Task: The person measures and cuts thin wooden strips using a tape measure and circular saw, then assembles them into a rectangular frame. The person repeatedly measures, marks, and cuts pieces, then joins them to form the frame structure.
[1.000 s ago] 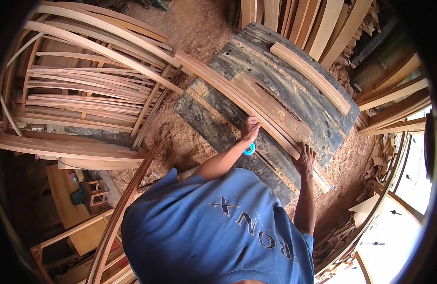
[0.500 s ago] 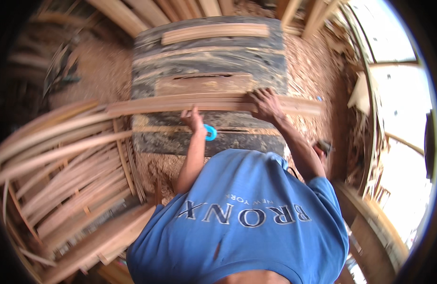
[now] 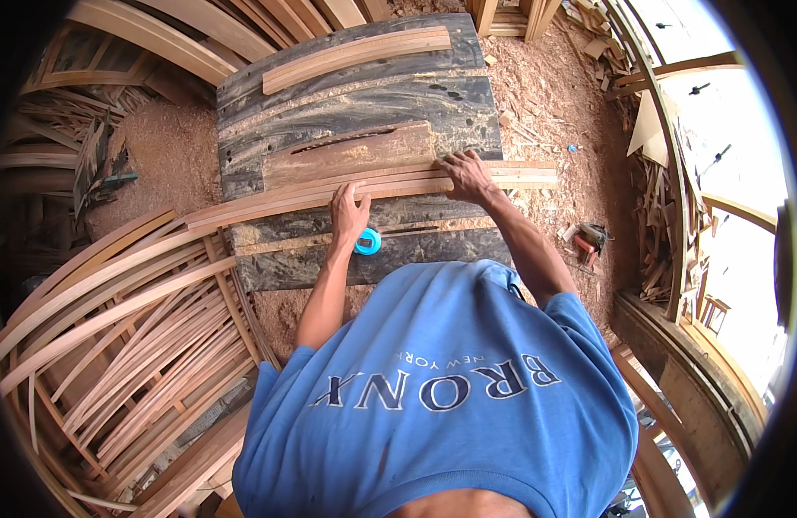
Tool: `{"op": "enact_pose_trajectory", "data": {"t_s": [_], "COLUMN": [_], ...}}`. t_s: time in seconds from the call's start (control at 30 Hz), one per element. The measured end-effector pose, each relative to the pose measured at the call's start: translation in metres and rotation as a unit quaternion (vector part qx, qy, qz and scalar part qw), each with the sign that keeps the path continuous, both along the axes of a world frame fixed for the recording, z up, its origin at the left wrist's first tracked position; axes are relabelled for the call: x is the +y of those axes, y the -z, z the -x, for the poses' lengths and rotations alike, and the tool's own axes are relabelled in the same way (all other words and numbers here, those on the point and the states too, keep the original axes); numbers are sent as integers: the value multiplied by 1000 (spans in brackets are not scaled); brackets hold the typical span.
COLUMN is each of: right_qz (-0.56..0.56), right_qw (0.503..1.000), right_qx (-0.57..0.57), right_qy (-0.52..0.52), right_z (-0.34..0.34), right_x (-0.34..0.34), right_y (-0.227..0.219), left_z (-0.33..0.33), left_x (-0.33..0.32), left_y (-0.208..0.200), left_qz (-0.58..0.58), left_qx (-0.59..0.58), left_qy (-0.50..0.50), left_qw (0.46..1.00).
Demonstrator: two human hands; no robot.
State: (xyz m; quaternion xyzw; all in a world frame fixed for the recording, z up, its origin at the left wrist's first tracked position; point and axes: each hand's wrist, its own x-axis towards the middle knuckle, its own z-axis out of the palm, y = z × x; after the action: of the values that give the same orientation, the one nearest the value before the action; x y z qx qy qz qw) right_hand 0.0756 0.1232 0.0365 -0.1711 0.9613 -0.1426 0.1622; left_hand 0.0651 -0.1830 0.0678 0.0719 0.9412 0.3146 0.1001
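Note:
A bundle of long wooden strips [image 3: 390, 185] lies side by side across the dark worktable, its ends reaching past both sides. My right hand [image 3: 469, 178] is closed over the strips right of the middle, fingers across the top. Further left, my left hand [image 3: 347, 212] grips their near edge, fingertips on top and thumb apart on the near side. Close to my left wrist sits a small round bright blue object [image 3: 367, 242], perhaps a tape measure. Just beyond the strips is a flat wooden board [image 3: 355, 155] with a dark slot in it.
A short stack of strips [image 3: 355, 59] lies at the worktable's [image 3: 455, 86] far end. Curved slats [image 3: 157, 345] fill a rack at left, against the strips' left end. Wood shavings [image 3: 537, 104] cover the floor; a power tool [image 3: 588, 242] rests there at right. Timber [image 3: 200, 34] stands beyond the table.
My left hand, earlier turned up with its fingers at the near edge of the strips, now grips them from above. My right hand stays on the strips. The whole view has tilted slightly.

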Motion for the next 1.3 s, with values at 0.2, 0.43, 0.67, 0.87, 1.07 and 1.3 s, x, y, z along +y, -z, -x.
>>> {"op": "enact_pose_trajectory", "data": {"t_s": [0.2,0.43,0.67,0.87,1.07,1.3], "right_qz": [-16,-51,63,63,65,194], "right_qw": [1000,995,997,991,997,967], "right_qx": [-25,-73,-34,64,36,-59], "right_qy": [8,40,0,-96,-37,151], "right_z": [-2,-4,-33,-101,-101,-103], "right_x": [3,-9,-41,-102,-104,-73], "right_y": [6,-7,-15,24,35,2], "left_z": [-35,-84,-104,-106,-106,-102], "left_x": [-8,-6,-2,0,-1,-12], "left_y": [8,19,14,18,28,2], "left_qz": [-4,9,40,93,67,-199], "left_qx": [58,80,61,15,-9,-114], "left_qy": [-40,-73,-91,-108,-159,-114], "left_qw": [998,994,993,990,985,967]}}
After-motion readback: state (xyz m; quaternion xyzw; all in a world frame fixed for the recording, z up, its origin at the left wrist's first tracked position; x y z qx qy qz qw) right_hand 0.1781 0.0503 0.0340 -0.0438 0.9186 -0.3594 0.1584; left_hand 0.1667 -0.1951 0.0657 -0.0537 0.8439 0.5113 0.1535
